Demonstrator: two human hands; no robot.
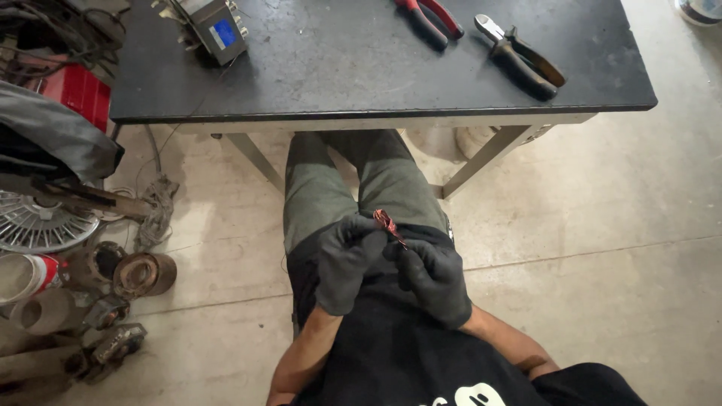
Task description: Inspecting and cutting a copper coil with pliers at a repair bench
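Both gloved hands pinch a small reddish wire bundle (pixel 388 225) over the lap: left hand (pixel 344 259) closed on its top, right hand (pixel 432 274) on its lower end. Best to keep the grip close and steady; pliers (pixel 430 19) lie on the table (pixel 361 68).

We have a single view, taken from a camera worn on the person's head. It looks steeply down and forward over the chest and lap, so the two hands, left (pixel 347 259) and right (pixel 435 277), sit close, just below the centre. The dark table (pixel 361 68) fills the upper part, farther off, its far edge cut by the frame. The concrete floor (pixel 602 263) spreads to both sides. We have no second view to compare.
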